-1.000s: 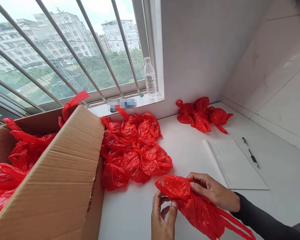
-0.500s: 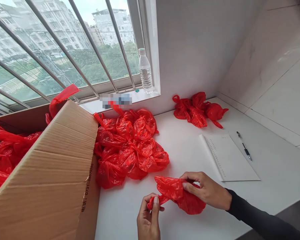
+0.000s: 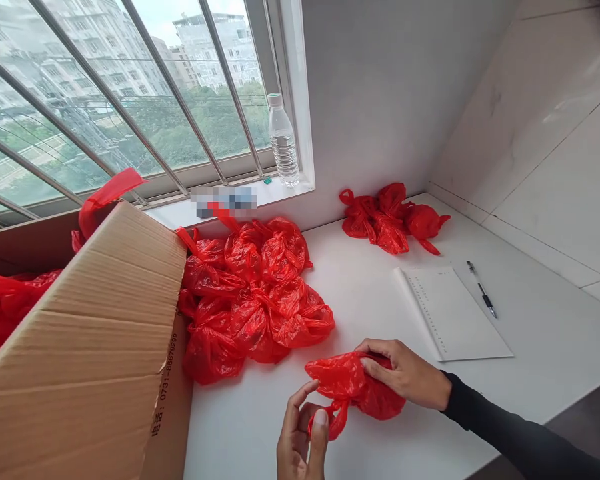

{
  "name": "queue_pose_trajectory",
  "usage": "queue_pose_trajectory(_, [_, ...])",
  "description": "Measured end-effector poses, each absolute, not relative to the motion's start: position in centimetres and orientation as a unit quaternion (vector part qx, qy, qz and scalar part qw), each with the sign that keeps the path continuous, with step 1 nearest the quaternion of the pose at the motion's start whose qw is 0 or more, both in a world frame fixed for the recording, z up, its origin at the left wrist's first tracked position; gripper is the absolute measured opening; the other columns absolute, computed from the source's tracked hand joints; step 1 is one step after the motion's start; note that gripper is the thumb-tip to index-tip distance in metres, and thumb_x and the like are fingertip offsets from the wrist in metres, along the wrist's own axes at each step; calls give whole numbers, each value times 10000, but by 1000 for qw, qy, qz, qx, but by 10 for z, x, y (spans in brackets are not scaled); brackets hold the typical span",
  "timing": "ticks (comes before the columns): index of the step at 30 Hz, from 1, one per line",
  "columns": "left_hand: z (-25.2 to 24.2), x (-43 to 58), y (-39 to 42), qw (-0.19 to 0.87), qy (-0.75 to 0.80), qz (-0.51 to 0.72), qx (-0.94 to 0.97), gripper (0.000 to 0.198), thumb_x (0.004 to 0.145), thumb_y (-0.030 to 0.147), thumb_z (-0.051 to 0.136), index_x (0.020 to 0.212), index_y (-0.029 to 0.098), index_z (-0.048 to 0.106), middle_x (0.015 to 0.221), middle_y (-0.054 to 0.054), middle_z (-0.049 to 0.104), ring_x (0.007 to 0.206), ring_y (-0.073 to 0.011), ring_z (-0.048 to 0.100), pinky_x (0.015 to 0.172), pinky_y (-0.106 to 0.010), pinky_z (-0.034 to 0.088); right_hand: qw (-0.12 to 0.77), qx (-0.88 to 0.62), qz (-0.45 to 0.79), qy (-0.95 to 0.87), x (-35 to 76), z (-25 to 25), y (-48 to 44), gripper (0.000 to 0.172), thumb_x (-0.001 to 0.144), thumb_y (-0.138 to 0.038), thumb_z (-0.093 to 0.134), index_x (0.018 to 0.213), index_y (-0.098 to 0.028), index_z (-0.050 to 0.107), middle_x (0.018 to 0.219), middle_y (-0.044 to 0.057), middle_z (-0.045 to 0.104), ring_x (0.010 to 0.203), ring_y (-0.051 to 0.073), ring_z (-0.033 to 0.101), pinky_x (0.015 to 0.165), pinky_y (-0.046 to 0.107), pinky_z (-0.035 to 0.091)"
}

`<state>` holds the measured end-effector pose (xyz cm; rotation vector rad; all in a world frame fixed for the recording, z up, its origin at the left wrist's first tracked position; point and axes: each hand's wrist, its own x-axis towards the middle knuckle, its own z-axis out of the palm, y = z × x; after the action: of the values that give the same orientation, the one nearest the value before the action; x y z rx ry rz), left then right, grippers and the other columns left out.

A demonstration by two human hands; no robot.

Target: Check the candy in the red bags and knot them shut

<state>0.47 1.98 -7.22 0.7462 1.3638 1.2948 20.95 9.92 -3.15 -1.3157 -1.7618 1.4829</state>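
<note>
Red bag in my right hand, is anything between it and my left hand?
Nothing visible: the left hand is at the red bag, by its loop, while the right hand holds the other side.

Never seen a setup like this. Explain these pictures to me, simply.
There is no machine here: a person works with two bare hands, seen from a camera worn on the head, looking forward and down.

The right hand, below a black sleeve, grips a crumpled red plastic bag. The left hand has its thumb and forefinger apart beside the bag's loop; whether it grips that loop is unclear.

On the smooth white table lie a pile of bunched red plastic bags, a smaller red plastic cluster by the wall, a white paper pad and a clear pen with black ends. At left is an open brown cardboard box holding more red plastic.
</note>
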Motion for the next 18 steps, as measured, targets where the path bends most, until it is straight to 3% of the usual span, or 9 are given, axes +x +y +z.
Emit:
queue_pose_trajectory(3, [-79, 9, 18, 462, 604, 525, 382, 375, 944, 525, 587, 1149, 229, 691, 690, 14, 574, 658, -160, 581, 640, -244, 538, 238, -477, 546, -646, 210, -31, 100, 230, 1013, -299, 518, 1014, -180, 715, 951, 32, 733, 863, 201, 658, 789, 305, 500])
queue_pose_trajectory(7, [-86, 8, 20, 380, 615, 531, 442, 253, 916, 457, 663, 1077, 274, 733, 834, -10, 648, 704, -169, 595, 679, -275, 515, 238, -476, 553, -641, 210, -32, 102, 223, 1002, -280, 533, 1027, -185, 733, 945, 27, 738, 855, 200, 661, 772, 300, 501])
queue_pose_trajectory(10, [-87, 6, 24, 313, 616, 546, 474, 246, 879, 366, 731, 1117, 308, 756, 1047, -53, 643, 935, -224, 622, 828, -341, 498, 238, -476, 556, -638, 209, -33, 103, 219, 998, -267, 535, 1022, -191, 739, 937, 22, 741, 851, 198, 661, 771, 298, 499])
queue_pose_trajectory(12, [-87, 7, 28, 272, 612, 550, 500, 352, 871, 300, 744, 1222, 335, 731, 1200, -77, 618, 1130, -272, 581, 954, -410, 464, 235, -473, 554, -644, 208, -33, 103, 214, 995, -265, 540, 1013, -191, 740, 937, 24, 747, 846, 198, 662, 770, 299, 499])
queue_pose_trajectory(15, [-87, 10, 34, 228, 587, 535, 563, 484, 878, 233, 731, 1340, 361, 671, 1383, -94, 580, 1244, -305, 531, 1023, -482, 432, 226, -468, 546, -657, 207, -33, 103, 215, 994, -266, 539, 1003, -187, 739, 950, 32, 759, 852, 202, 673, 781, 305, 504])
queue_pose_trajectory(18, [-87, 12, 39, 249, 566, 537, 574, 291, 874, 205, 722, 1122, 346, 780, 1343, -82, 638, 1274, -320, 519, 1054, -501, 419, 215, -465, 531, -675, 205, -32, 103, 201, 982, -239, 547, 1007, -198, 743, 945, 24, 761, 879, 205, 688, 810, 312, 511])
